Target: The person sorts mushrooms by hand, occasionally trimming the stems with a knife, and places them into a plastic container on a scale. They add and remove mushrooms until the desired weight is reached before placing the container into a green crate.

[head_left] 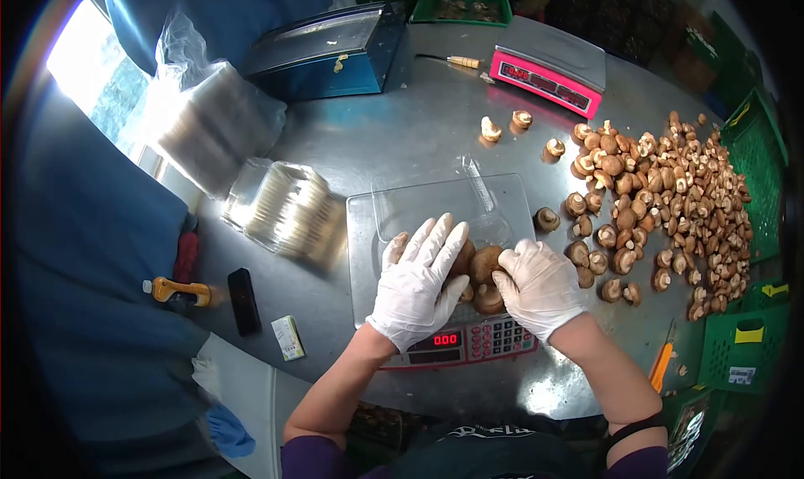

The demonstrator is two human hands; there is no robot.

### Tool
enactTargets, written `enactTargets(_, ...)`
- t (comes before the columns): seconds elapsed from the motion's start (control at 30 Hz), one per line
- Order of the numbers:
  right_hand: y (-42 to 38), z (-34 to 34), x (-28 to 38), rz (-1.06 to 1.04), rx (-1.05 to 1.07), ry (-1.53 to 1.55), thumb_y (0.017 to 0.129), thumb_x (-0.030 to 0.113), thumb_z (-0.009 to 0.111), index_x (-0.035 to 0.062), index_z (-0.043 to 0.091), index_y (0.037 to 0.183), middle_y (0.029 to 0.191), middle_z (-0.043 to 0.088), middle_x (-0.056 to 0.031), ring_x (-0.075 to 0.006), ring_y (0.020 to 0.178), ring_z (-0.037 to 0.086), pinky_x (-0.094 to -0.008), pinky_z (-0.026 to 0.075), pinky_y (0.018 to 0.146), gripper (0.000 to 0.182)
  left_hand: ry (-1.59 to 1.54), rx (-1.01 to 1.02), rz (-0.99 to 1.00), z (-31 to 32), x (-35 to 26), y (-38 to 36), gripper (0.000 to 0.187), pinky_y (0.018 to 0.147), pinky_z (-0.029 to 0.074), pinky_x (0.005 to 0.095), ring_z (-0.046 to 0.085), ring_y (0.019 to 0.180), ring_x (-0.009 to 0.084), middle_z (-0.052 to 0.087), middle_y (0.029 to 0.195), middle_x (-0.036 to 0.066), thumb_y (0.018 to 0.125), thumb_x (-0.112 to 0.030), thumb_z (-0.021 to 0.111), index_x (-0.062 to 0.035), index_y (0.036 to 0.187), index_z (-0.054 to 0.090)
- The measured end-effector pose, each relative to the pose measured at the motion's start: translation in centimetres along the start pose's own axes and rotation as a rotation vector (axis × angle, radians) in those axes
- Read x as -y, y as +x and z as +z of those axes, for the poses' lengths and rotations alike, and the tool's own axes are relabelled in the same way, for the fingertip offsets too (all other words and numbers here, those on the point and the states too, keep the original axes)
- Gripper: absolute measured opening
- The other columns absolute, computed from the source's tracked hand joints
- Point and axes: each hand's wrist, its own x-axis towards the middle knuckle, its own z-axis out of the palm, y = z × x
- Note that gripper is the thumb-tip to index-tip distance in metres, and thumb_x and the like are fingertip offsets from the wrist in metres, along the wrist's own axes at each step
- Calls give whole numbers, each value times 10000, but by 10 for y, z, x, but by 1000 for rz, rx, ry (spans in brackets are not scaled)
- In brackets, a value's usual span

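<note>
Both my hands wear white gloves and are over a weighing scale [362, 253] whose red display reads 0.00. A clear plastic tray [394, 203] with its lid folded back lies on the scale plate. Brown mushrooms [486, 265] sit in the tray between my hands. My left hand [423, 282] has its fingers stretched forward along the left side, with the thumb beside the mushrooms. My right hand [540, 286] is curled, its thumb and fingers closed against a mushroom on the right side. The palms hide part of the tray.
A big heap of mushrooms [670, 194] spreads over the right of the metal table. Stacked clear trays [289, 207] and a bagged stack [209, 127] stand left. A pink scale [548, 69], a knife [461, 61], a blue box [327, 52] and an orange-handled knife [663, 366] lie around.
</note>
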Motion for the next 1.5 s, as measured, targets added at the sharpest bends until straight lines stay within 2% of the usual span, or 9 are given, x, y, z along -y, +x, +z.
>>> enactTargets(0.23,-3,-7,-13,119,-90,296,881,292,664,81,674,900,951,609,-139,-297,862,648,-436,519,746,212,231,140,-32,-8,-9,8,759,1157,226,565,362,1410,391,379,1532,189,890,-353,673,-137,1536,340)
enactTargets(0.33,-15,-21,-30,228,-211,679,885,165,702,47,688,883,889,624,-86,-166,740,639,-300,510,659,119,-231,-72,-26,-32,11,4,787,1165,277,520,337,1435,388,335,1565,182,892,-263,694,-110,1550,291)
enactTargets(0.4,-33,-5,-65,356,-240,975,908,123,693,35,690,894,831,582,9,-68,728,545,-233,457,632,89,-701,-352,-329,-40,31,-8,688,1172,308,431,298,1471,311,304,1587,184,948,-173,647,-58,1538,311)
enactTargets(0.47,-59,14,-92,513,-287,1200,958,183,656,46,688,952,721,540,29,-28,621,483,-191,361,552,141,-766,-574,-503,-69,30,-19,524,1128,372,376,464,1351,268,495,1446,147,997,-151,585,-31,1477,414)
enactTargets(0.5,-78,9,-109,644,-114,1443,968,225,654,34,677,985,741,567,14,-34,614,486,-188,366,551,193,-726,-602,-508,-77,38,-29,504,1122,369,379,478,1340,261,519,1419,163,1006,-200,569,-25,1460,436)
enactTargets(0.73,-182,82,-144,1029,-177,1812,956,201,648,43,649,1086,997,640,-48,-137,869,616,-298,519,726,204,-431,-394,-406,-103,29,-65,474,1078,397,352,536,1267,204,602,1318,124,935,-149,674,2,1362,535)
enactTargets(0.97,-208,100,-158,853,-195,1604,905,101,654,60,639,1111,994,614,-18,-108,883,568,-258,460,785,210,-243,-98,-197,-79,-12,-55,424,927,496,365,635,1044,280,672,1090,109,734,-72,810,-54,1128,655)
enactTargets(1.33,-197,94,-138,857,-291,927,874,34,664,49,613,1143,1135,548,-48,-186,1064,536,-318,409,999,275,-62,51,-97,-38,-8,-57,349,807,484,416,600,881,305,659,903,79,772,-118,780,-116,1100,662)
enactTargets(1.5,-203,130,-153,748,-297,472,809,3,691,48,607,1117,1201,505,-119,-286,1134,526,-372,398,1033,322,-261,-28,-277,-25,-4,-57,238,773,476,420,595,839,308,637,853,104,806,-50,707,-95,1030,641)
